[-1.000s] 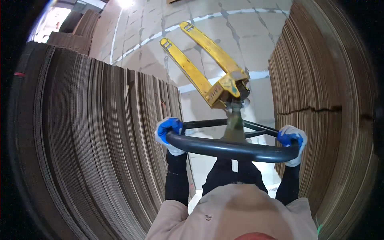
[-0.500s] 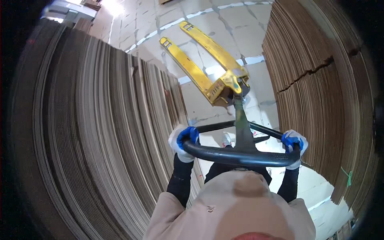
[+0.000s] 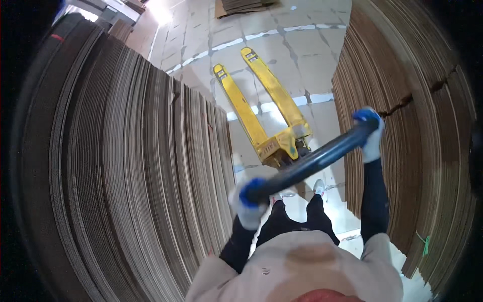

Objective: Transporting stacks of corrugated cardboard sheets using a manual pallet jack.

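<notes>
A yellow pallet jack [image 3: 287,108] stands on the floor ahead of me, its two forks pointing away and bearing nothing. Its black handle bar [image 3: 312,165] runs slantwise in front of my body, right end farther forward and left end nearer. Around the left end, my left hand [image 3: 249,204] is closed, in a white glove with a blue palm. My right hand [image 3: 371,132], gloved the same way, grips the right end beside the cardboard on that side. The bar hides most of the handle's shaft, and both hands are slightly blurred.
Tall stacks of flat cardboard [image 3: 146,141] line my left side closely. More cardboard stacks [image 3: 397,116] rise at my right, with a green tie [image 3: 425,245] near the bottom. A low cardboard pile [image 3: 244,6] lies on the floor [image 3: 201,35] at the far end.
The handle bar has swung from nearly level to a slant, its right end moving forward. It now hides its shaft. The forks appear lower in view and point more directly ahead.
</notes>
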The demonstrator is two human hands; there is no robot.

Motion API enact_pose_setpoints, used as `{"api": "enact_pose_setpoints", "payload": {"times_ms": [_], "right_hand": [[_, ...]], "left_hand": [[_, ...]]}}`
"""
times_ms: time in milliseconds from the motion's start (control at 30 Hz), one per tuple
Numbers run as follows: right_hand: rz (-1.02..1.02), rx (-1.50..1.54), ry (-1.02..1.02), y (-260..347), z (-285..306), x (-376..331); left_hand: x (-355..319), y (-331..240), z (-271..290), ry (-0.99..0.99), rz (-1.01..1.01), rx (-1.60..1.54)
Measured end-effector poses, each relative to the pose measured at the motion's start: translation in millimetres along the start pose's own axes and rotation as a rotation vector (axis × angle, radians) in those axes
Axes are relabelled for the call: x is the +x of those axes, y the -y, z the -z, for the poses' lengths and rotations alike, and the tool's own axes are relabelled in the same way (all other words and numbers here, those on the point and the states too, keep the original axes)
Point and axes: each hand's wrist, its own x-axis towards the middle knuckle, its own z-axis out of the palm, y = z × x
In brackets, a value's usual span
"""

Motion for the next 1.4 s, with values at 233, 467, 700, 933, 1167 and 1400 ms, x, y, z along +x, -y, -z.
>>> {"api": "enact_pose_setpoints", "payload": {"times_ms": [233,467,700,933,1167,1400], "right_hand": [[0.179,-0.381,0.329,-28,-88,91],[0.086,-0.286,0.432,-23,-81,120],[0.106,-0.291,0.348,39,-32,42],[0.071,-0.298,0.172,106,108,-125],[0.392,-0.464,-0.370,103,119,-338],[0.373,-0.346,-0.610,104,132,-407]], "left_hand": [[-46,-91,-36,0.613,0.389,-0.401],[-49,-120,-82,0.466,0.230,-0.395],[-88,-75,-4,0.334,0.448,-0.551],[-114,-114,29,0.812,0.098,-0.434],[-208,-100,75,0.999,-0.313,-0.477],[-253,-113,104,0.955,-0.311,-0.563]]}}
